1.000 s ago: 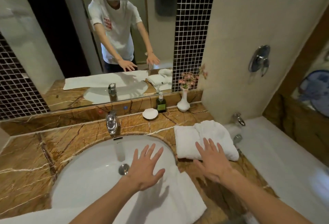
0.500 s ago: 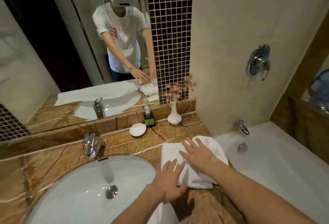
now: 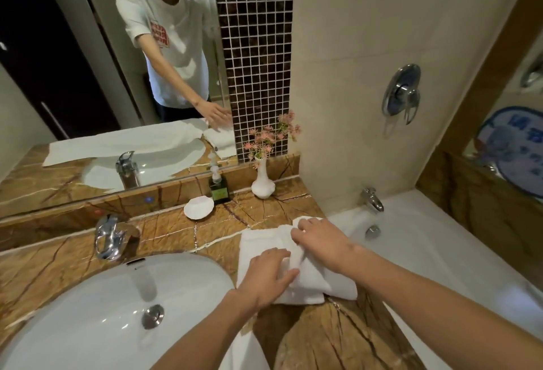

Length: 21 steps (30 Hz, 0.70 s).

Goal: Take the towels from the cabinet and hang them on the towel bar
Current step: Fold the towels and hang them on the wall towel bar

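1. Towels, white and plush, lie folded in a stack on the counter, between the sink and the bathtub. Two folded layers show.
2. Left hand lies palm-down on the stack's near part, fingers bent onto the cloth. Whether it grips cannot be told.
3. Right hand curls its fingers into the upper fold, pinching it.
4. Counter is glossy brown veined marble. The sink is a smooth white oval with one chrome faucet.
5. One white vase of pink flowers, one dark pump bottle and one white shell-shaped dish stand below the mirror.
6. One draped towel hangs over the sink's near rim.
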Each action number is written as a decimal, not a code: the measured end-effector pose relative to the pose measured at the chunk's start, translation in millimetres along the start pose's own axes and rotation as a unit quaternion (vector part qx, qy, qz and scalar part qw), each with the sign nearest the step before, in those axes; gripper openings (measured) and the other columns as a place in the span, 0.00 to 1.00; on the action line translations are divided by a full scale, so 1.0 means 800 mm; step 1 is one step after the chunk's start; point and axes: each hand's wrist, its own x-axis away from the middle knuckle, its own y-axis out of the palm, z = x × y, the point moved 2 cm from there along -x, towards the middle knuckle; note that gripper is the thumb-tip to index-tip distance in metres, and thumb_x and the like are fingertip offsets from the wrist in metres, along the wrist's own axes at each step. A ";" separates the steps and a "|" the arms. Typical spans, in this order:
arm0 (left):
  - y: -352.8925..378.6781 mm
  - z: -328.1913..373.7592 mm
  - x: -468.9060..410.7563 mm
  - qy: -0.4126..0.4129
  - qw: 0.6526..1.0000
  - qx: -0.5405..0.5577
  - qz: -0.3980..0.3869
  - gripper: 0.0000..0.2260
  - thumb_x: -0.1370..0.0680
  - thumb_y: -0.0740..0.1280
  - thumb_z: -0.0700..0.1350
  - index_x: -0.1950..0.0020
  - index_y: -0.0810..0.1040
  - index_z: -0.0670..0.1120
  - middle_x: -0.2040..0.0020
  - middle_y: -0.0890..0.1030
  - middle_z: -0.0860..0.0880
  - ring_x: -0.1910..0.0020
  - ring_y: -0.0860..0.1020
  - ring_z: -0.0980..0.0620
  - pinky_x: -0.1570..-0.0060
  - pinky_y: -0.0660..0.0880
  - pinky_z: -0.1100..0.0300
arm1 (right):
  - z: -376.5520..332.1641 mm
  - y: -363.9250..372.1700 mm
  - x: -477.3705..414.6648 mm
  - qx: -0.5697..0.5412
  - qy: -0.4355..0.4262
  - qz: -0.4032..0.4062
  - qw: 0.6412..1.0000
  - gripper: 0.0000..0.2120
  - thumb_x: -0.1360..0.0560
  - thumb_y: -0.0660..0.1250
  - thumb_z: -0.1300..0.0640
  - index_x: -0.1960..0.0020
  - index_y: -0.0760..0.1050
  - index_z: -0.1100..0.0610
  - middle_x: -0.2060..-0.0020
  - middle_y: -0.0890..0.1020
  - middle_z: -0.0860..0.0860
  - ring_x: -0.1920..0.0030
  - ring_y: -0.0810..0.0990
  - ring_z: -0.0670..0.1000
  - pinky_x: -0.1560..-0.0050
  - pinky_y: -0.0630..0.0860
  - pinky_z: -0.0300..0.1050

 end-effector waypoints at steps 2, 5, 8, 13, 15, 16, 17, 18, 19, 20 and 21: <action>-0.007 0.010 -0.005 0.031 0.999 0.018 0.024 0.20 0.20 0.57 0.58 0.33 0.73 0.49 0.31 0.73 0.50 0.32 0.68 0.51 0.32 0.63 0.52 | 0.010 -0.010 0.008 -0.075 0.017 0.015 0.997 0.14 0.26 0.61 0.65 0.41 0.70 0.55 0.43 0.72 0.55 0.43 0.71 0.56 0.53 0.66 0.46; -0.014 0.019 -0.014 0.071 0.996 0.028 0.047 0.17 0.19 0.56 0.56 0.41 0.77 0.49 0.35 0.75 0.51 0.34 0.70 0.53 0.34 0.65 0.51 | 0.022 -0.016 0.015 -0.156 0.032 0.039 0.987 0.16 0.29 0.64 0.68 0.45 0.70 0.53 0.43 0.71 0.53 0.47 0.72 0.54 0.55 0.64 0.43; -0.027 0.032 -0.018 0.086 0.990 0.085 0.065 0.13 0.19 0.56 0.54 0.52 0.76 0.49 0.51 0.79 0.50 0.51 0.75 0.53 0.49 0.72 0.53 | 0.025 -0.027 0.017 -0.245 0.047 0.061 0.967 0.15 0.29 0.63 0.71 0.49 0.70 0.53 0.45 0.70 0.52 0.49 0.71 0.52 0.51 0.69 0.43; -0.047 0.055 -0.016 0.075 0.978 0.172 0.094 0.15 0.20 0.59 0.51 0.60 0.75 0.44 0.65 0.77 0.48 0.66 0.74 0.53 0.63 0.70 0.55 | 0.015 -0.050 0.023 -0.365 0.090 0.130 0.917 0.15 0.27 0.58 0.71 0.47 0.72 0.56 0.41 0.70 0.54 0.42 0.71 0.54 0.39 0.70 0.45; -0.052 0.065 -0.014 0.051 0.968 0.222 0.107 0.16 0.20 0.62 0.49 0.61 0.76 0.39 0.67 0.76 0.47 0.68 0.72 0.53 0.66 0.68 0.57 | 0.005 -0.046 0.025 -0.406 0.128 0.131 0.895 0.22 0.23 0.55 0.69 0.32 0.67 0.55 0.31 0.67 0.55 0.32 0.67 0.55 0.31 0.66 0.52; -0.055 0.070 -0.013 0.029 0.960 0.253 0.117 0.15 0.21 0.63 0.47 0.62 0.76 0.39 0.68 0.75 0.47 0.69 0.71 0.53 0.66 0.67 0.58 | 0.001 -0.044 0.028 -0.434 0.166 0.130 0.876 0.24 0.21 0.54 0.65 0.26 0.60 0.54 0.27 0.64 0.55 0.28 0.64 0.54 0.28 0.63 0.54; -0.059 0.075 -0.011 0.006 0.951 0.282 0.128 0.14 0.21 0.64 0.46 0.62 0.76 0.39 0.68 0.75 0.46 0.68 0.71 0.53 0.66 0.67 0.58 | -0.004 -0.041 0.033 -0.462 0.208 0.131 0.852 0.24 0.19 0.52 0.60 0.24 0.54 0.52 0.25 0.61 0.54 0.27 0.61 0.54 0.27 0.61 0.55; -0.065 0.079 -0.010 -0.013 0.942 0.305 0.142 0.13 0.21 0.64 0.45 0.61 0.78 0.39 0.66 0.77 0.45 0.66 0.73 0.53 0.64 0.69 0.58 | -0.009 -0.039 0.038 -0.483 0.241 0.133 0.831 0.25 0.18 0.51 0.54 0.23 0.49 0.50 0.25 0.60 0.54 0.26 0.61 0.55 0.28 0.61 0.56; -0.070 0.081 -0.009 -0.028 0.933 0.323 0.153 0.12 0.21 0.65 0.44 0.60 0.80 0.39 0.65 0.79 0.44 0.65 0.74 0.52 0.63 0.70 0.57 | -0.013 -0.037 0.043 -0.501 0.259 0.130 0.815 0.27 0.19 0.51 0.48 0.23 0.46 0.49 0.24 0.59 0.54 0.26 0.60 0.55 0.28 0.61 0.57; -0.076 0.084 -0.008 -0.037 0.926 0.342 0.157 0.11 0.21 0.65 0.43 0.59 0.81 0.39 0.64 0.80 0.43 0.64 0.75 0.51 0.63 0.72 0.56 | -0.019 -0.036 0.048 -0.522 0.266 0.114 0.803 0.32 0.20 0.52 0.42 0.22 0.43 0.50 0.24 0.57 0.54 0.25 0.59 0.56 0.27 0.60 0.57; -0.082 0.086 -0.007 -0.044 0.920 0.360 0.150 0.11 0.21 0.64 0.42 0.59 0.81 0.38 0.63 0.80 0.42 0.64 0.75 0.51 0.63 0.73 0.56 | -0.023 -0.037 0.051 -0.541 0.266 0.099 0.792 0.36 0.21 0.53 0.38 0.22 0.41 0.52 0.23 0.56 0.53 0.25 0.57 0.56 0.26 0.58 0.57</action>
